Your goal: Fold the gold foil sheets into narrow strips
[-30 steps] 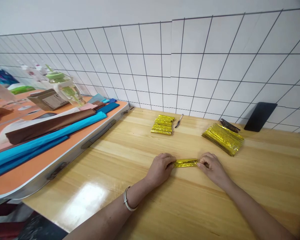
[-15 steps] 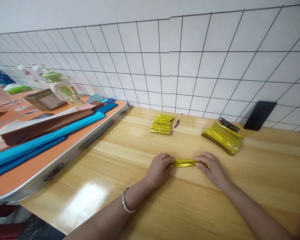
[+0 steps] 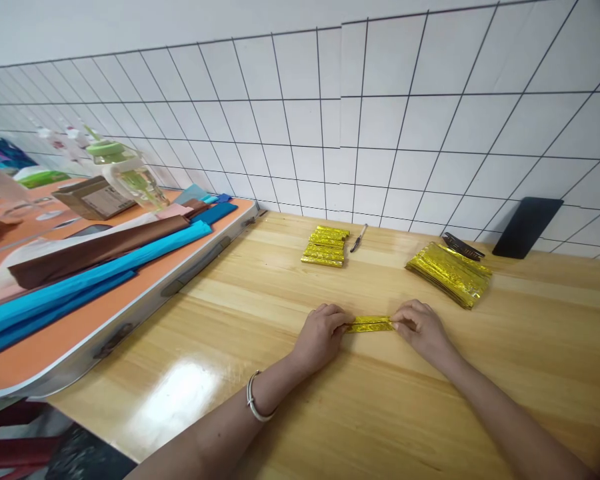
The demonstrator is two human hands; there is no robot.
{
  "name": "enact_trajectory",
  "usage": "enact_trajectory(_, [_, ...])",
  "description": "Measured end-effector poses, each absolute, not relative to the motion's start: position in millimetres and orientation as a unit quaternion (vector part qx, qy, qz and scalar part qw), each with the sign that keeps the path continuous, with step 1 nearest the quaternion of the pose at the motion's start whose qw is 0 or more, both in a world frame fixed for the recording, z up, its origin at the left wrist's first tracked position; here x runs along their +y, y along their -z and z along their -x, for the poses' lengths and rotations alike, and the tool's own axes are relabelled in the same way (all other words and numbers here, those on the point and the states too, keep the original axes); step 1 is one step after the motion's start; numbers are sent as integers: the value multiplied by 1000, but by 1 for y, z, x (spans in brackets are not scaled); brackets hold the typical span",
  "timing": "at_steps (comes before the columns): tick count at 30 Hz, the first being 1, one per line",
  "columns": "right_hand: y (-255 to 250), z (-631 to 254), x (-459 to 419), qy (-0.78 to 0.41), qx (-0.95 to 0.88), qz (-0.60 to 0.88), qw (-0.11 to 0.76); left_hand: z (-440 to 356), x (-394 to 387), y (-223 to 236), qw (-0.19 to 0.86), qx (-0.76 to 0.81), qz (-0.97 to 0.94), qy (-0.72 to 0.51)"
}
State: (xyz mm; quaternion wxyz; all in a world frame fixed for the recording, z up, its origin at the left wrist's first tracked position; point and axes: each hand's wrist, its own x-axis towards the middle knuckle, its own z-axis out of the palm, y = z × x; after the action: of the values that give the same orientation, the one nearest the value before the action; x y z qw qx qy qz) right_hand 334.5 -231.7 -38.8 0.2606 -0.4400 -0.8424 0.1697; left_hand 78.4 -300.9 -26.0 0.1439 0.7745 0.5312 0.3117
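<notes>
A narrow folded strip of shiny gold foil paper (image 3: 370, 325) lies on the wooden table between my two hands. My left hand (image 3: 325, 331), with a silver bangle on its wrist, pinches the strip's left end. At the right end, the thumb and fingers of my right hand (image 3: 419, 325) are closed on the foil. A crease runs along the strip's length. Beyond my left hand sits a small group of folded gold strips (image 3: 325, 247). A stack of flat gold foil sheets (image 3: 450, 273) rests beyond my right hand.
A pen (image 3: 359, 239) lies by the folded strips. Behind the sheets are a black hair clip (image 3: 463, 247) and a dark flat panel (image 3: 527, 228) leaning on the tiled wall. At left, an orange-topped table (image 3: 75, 340) bears blue and brown crepe paper (image 3: 105, 253), a box (image 3: 95, 198) and a bottle (image 3: 130, 173).
Both hands keep hold of the foil strip in nearly the same place. My right fingers have shifted slightly at its end. The camera view has tilted a little.
</notes>
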Motion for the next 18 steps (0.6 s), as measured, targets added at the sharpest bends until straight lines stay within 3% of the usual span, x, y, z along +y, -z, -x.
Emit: enact_trajectory(18, [34,-333,-240,-151,-845,436,271,-81,-312,16,85,521,-817,-231])
